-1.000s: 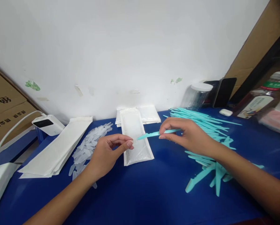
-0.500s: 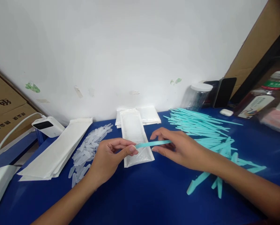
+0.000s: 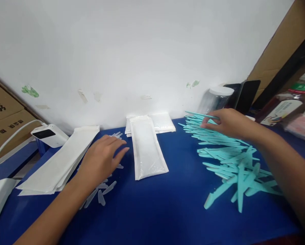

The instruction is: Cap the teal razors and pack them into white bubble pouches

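My left hand (image 3: 101, 158) hovers over the pile of translucent plastic blade caps (image 3: 108, 187), thumb apart from the fingers, nothing visible between them. It covers much of that pile. On the right, my right hand (image 3: 225, 124) pinches a slim teal eyebrow razor (image 3: 199, 114) between thumb and fingers, just above the far end of a heap of teal eyebrow razors (image 3: 222, 146). Between the hands lies a white padded pouch (image 3: 148, 146) with a clear front, flat on the blue table (image 3: 152, 211).
More white pouches (image 3: 164, 122) lie against the wall. Long white envelopes (image 3: 57, 160) are stacked at left beside a white device (image 3: 50, 134) with a cable. At the right back stand a lidded clear jar (image 3: 217, 100), a phone (image 3: 248, 97) and a dark bottle (image 3: 282, 105).
My hands have parted from the razor they held together above the pouch. The left moved left onto the caps; the right moved right and back to the razor heap, a razor in its fingers.
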`<action>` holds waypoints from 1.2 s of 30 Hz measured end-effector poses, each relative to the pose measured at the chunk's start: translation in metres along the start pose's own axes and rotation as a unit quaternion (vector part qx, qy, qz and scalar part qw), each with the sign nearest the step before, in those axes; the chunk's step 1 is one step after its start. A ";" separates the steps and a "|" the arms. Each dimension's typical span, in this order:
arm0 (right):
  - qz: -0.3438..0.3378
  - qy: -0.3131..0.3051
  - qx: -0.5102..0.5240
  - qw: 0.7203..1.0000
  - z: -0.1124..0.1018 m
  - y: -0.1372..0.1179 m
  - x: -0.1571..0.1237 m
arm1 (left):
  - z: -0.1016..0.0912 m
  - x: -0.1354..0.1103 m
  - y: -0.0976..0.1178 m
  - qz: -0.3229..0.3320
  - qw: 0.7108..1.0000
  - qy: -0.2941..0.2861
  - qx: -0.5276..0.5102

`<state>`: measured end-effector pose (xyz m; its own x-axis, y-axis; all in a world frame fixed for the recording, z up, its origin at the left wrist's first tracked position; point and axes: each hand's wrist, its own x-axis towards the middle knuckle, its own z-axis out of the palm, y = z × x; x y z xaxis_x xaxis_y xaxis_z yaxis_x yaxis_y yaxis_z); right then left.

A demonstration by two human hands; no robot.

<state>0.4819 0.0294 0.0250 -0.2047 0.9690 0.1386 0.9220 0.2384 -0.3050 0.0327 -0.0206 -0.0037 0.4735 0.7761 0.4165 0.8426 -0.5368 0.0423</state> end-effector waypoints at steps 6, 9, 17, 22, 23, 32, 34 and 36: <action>0.005 -0.067 -0.009 0.998 0.007 0.030 0.009 | -0.006 0.001 -0.033 -0.115 0.986 -0.095 0.078; -0.004 -0.065 0.003 0.998 0.013 0.028 0.010 | -0.008 0.002 -0.036 -0.136 0.981 -0.119 0.064; -0.011 -0.071 0.024 0.997 0.020 0.026 0.012 | 0.001 0.003 -0.037 -0.117 0.987 -0.110 0.002; -0.034 -0.056 0.055 0.996 0.022 0.016 0.012 | -0.003 0.003 -0.045 -0.123 0.987 -0.098 -0.028; -0.036 -0.043 0.060 0.997 0.023 0.014 0.012 | -0.006 0.003 -0.047 -0.128 0.986 -0.099 -0.035; -0.051 0.084 0.118 0.988 0.025 -0.024 0.001 | -0.029 0.001 -0.044 -0.085 0.943 -0.266 -0.181; -0.060 0.075 0.134 0.986 0.026 -0.031 -0.003 | -0.027 0.000 -0.040 -0.074 0.937 -0.281 -0.193; -0.072 0.061 0.157 0.983 0.029 -0.038 -0.006 | -0.024 0.000 -0.035 -0.072 0.937 -0.277 -0.200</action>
<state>0.4383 0.0166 0.0088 -0.2679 0.9130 0.3076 0.7348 0.4001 -0.5477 -0.0025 -0.0095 0.0168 0.5160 0.8431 -0.1510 0.7970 -0.4080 0.4454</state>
